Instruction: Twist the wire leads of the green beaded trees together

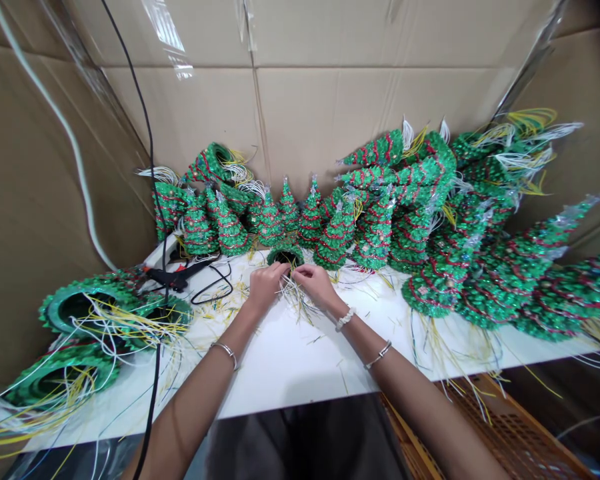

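- The tree in work [285,249] lies base-outward on the worktop [300,373].
- Just before that tree, left hand [267,285] and right hand [317,283] — each grip pinched nearly closed, apparently on wires [296,297].
- Likely sorting wires; the next move calls for gentle separation.

Both arms reach forward and converge, the left forearm [195,387] and right forearm [413,390] slanting inward. The left hand [265,287] and right hand [320,285] nearly meet, fingers [306,271] curled (how tightly is too small to tell).
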Demonstrator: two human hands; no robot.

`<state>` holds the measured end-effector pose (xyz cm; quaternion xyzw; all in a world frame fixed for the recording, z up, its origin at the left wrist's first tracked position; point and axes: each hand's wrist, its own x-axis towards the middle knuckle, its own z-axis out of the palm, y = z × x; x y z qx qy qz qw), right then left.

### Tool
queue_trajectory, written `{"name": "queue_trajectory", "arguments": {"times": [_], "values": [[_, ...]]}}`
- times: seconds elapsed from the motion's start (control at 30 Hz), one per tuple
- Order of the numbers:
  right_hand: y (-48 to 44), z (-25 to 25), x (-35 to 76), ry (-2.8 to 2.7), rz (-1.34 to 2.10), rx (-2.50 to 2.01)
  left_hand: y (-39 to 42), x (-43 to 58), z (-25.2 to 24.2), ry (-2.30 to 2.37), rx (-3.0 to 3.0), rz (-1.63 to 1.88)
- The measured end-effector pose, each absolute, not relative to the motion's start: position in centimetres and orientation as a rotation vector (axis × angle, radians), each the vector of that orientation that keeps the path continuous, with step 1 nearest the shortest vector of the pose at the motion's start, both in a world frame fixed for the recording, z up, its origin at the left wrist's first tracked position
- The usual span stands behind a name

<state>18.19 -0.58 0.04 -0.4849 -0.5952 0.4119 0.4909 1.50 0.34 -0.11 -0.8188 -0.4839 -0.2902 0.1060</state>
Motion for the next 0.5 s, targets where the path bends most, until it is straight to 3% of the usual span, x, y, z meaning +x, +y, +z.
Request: {"name": "queue_trajectory", "arguments": {"times": [0.5], "values": [[0.13,-0.89,18.50,-1.403,1.054,-1.185,0.41,1.42,-0.38,-1.367,-2.425,-0.971]]}}
